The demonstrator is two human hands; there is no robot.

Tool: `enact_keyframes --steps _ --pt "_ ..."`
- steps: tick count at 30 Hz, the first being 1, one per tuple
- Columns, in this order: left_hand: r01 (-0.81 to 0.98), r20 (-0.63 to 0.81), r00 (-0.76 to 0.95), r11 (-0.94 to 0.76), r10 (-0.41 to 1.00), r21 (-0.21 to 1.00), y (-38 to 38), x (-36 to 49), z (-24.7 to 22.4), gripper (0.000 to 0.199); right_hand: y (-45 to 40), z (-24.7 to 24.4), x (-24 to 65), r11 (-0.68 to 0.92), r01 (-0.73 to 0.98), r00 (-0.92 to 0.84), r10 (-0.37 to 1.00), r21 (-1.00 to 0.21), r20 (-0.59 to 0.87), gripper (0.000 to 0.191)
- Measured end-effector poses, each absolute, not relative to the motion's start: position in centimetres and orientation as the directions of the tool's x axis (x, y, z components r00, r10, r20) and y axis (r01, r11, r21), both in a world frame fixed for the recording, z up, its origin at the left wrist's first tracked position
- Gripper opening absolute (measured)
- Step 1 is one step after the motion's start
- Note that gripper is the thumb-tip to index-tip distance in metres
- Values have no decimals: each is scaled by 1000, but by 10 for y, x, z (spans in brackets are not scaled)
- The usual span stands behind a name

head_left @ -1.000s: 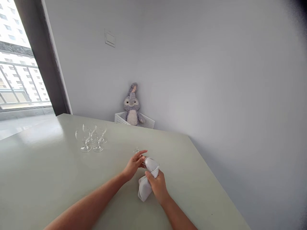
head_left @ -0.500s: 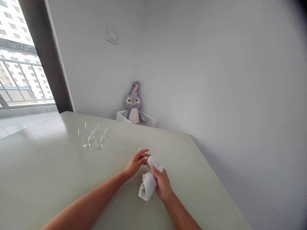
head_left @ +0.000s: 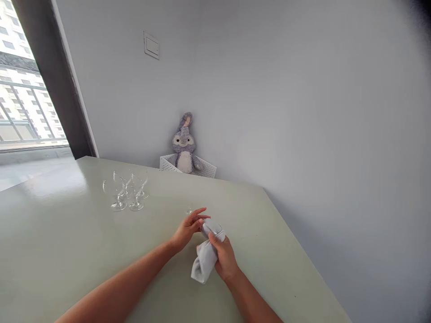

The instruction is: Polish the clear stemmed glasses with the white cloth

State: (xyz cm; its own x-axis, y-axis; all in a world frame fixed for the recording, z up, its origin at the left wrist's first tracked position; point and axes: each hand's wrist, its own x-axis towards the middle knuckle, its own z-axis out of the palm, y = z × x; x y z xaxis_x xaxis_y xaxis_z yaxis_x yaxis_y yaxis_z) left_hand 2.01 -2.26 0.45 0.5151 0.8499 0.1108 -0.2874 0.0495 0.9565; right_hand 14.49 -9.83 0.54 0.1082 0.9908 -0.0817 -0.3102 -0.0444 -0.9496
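A light grey cloth [head_left: 204, 259] hangs from my right hand [head_left: 225, 258], whose fingers are closed on it, thumb on top. The cloth's upper part covers the bowl of a clear glass [head_left: 210, 226], which lies tilted between my hands. My left hand [head_left: 189, 226] pinches the glass near its stem, with the other fingers stretched out. A small clear glass piece [head_left: 189, 210] shows just beyond my left fingers; whether it is the foot of the held glass I cannot make out.
Several clear stemmed glasses [head_left: 136, 193] stand upright in a group on the left of the pale table [head_left: 161, 278]. Behind the table's far edge, a grey plush toy [head_left: 184, 150] sits in a white perforated basket [head_left: 206, 168] against the wall.
The whole view has shifted slightly, so things appear a little further left. Both hands keep their hold, with the cloth and glass turned only slightly.
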Motion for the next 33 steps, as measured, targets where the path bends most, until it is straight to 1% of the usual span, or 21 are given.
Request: enact_keyframes --steps 2,4,5,7,8,10,12,13,16,18,19,20,21,23,24,25,26,28,30,31,33 --pt "-266 74 522 80 849 961 -21 20 5 52 -102 0 144 100 38 131 986 -994 104 30" --pt "-200 38 524 80 851 977 -20 19 5 55 -104 -5 146 193 307 124 963 -932 240 25" --pt "-139 17 523 66 852 988 -20 19 5 57 -103 -7 148 203 372 120 957 -906 263 25" --pt "45 0 495 -26 869 999 -22 17 5 56 -99 -9 154 159 387 157 959 -909 234 29" --pt "155 33 459 -117 888 981 -23 15 6 53 -97 -8 157 114 354 213 957 -928 199 31" --pt "345 210 404 -361 890 867 -25 12 9 42 -91 -6 163 31 221 343 933 -975 108 34" --pt "415 429 422 -591 799 692 -25 9 13 30 -88 -1 166 -2 11 398 917 -1000 3 33" --pt "407 503 455 -674 735 616 -25 8 14 27 -87 2 166 -10 -112 379 924 -994 -52 33" --pt "373 572 539 -785 618 495 -21 6 16 29 -92 13 162 -78 -421 227 956 -904 -188 37" --pt "369 568 555 -792 608 486 -18 4 16 29 -99 20 160 -121 -487 146 965 -865 -218 39" --pt "361 564 558 -791 608 494 -16 3 15 30 -103 23 160 -130 -465 119 971 -876 -207 39" --pt "349 561 562 -789 608 506 -15 3 14 31 -107 26 163 -127 -397 93 980 -909 -178 38" --pt "332 551 575 -788 604 518 -14 2 14 34 -111 28 167 -105 -275 64 990 -956 -127 35" --pt "288 519 626 -791 582 540 -15 2 15 39 -118 32 180 26 102 -32 999 -994 23 28" --pt "258 497 661 -792 563 554 -17 2 17 41 -120 34 189 134 309 -113 988 -941 103 24" --pt "224 472 695 -787 543 575 -19 3 18 40 -121 36 198 256 482 -212 962 -838 172 20" --pt "192 437 730 -771 525 607 -22 4 20 38 -121 39 207 374 600 -314 923 -707 222 17" --pt "161 329 789 -691 518 704 -28 7 24 36 -121 46 224 548 696 -481 836 -465 265 20" --pt "171 182 830 -551 527 817 -32 9 28 39 -121 54 238 628 704 -552 778 -332 302 27" --pt "182 119 837 -478 534 860 -33 9 30 42 -122 57 244 632 710 -545 773 -312 325 29" --pt "211 49 813 -372 580 904 -29 8 32 46 -124 62 255 551 747 -414 823 -371 388 32"
